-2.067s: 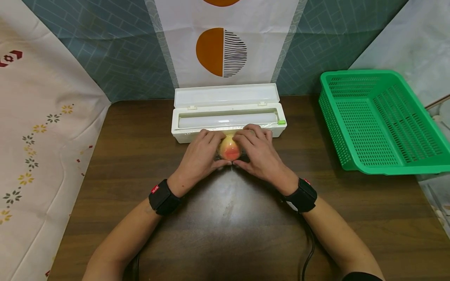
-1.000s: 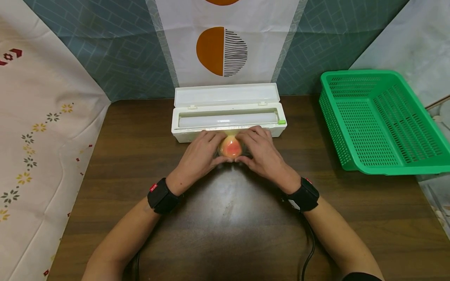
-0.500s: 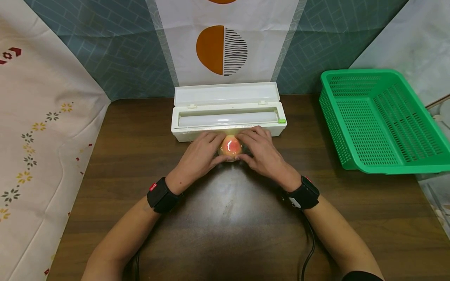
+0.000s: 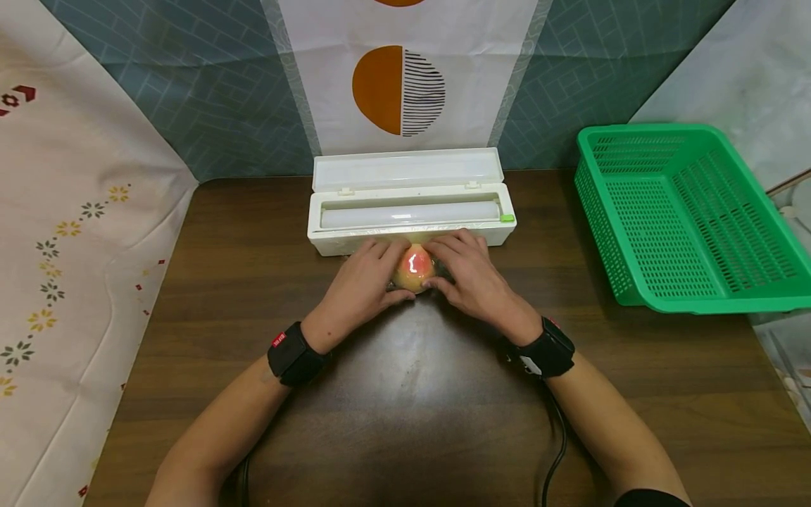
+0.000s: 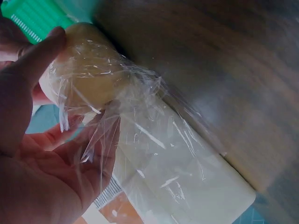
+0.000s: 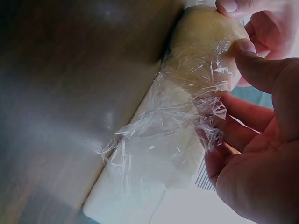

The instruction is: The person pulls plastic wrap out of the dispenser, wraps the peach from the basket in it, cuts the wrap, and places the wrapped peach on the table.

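Observation:
A round red and yellow fruit (image 4: 415, 267) is held between both hands, just in front of a white wrap dispenser (image 4: 374, 243) with its lid raised. The left hand (image 4: 361, 285) curls round the fruit's left side, thumb at the near edge. On the other side the right hand (image 4: 472, 282) grips it, thumb on its near surface. Clear plastic film (image 5: 149, 126) clings to the fruit and trails in loose creases across the dispenser's front in the left wrist view. Crumpled film (image 6: 168, 116) also lies beside the right fingers in the right wrist view.
A green perforated basket (image 4: 697, 306) stands at the right of the brown table (image 4: 405, 422). Behind the dispenser hangs a patterned cloth (image 4: 469, 84), and a floral cloth (image 4: 82, 282) hangs at the left. Dark cables run beneath both forearms.
Between the hands the fruit has turned, its red patch shifting from the near side to the far side. The left thumb has moved slightly away from the right thumb.

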A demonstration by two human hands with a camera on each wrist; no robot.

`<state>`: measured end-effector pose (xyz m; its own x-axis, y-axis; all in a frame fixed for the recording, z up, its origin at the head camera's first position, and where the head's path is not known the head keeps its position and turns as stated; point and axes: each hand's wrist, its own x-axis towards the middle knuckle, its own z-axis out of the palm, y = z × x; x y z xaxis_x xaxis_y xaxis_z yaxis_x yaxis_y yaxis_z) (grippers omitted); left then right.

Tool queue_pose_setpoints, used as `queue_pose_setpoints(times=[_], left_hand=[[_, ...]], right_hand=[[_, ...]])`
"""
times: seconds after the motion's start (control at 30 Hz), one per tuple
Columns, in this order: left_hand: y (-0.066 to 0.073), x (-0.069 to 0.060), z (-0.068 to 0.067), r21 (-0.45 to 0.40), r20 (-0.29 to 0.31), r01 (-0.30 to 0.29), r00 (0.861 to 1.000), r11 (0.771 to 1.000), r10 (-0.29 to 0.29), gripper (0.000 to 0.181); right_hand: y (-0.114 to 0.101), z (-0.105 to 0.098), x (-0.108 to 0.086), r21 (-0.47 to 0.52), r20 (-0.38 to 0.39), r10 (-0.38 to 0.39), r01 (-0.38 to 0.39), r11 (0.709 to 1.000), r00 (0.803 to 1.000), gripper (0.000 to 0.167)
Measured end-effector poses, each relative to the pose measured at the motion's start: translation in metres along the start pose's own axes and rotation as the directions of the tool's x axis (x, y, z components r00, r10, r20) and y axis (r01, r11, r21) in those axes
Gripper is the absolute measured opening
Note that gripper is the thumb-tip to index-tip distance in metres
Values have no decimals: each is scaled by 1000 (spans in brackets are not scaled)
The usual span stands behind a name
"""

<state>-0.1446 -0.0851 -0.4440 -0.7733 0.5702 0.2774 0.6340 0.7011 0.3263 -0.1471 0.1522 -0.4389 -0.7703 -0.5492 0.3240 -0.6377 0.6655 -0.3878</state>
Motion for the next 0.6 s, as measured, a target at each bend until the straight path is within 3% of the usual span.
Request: queue_pose_setpoints(times=[0.33,0.6], left_hand=[[2,1,0,-17,-23,-28,999,999,28,77],[4,0,0,71,-5,-49,999,996,50,99]], right_hand=[[2,-4,1,24,57,53,-55,998,997,60],[1,-5,2,42,82,82,-86,995,993,61]])
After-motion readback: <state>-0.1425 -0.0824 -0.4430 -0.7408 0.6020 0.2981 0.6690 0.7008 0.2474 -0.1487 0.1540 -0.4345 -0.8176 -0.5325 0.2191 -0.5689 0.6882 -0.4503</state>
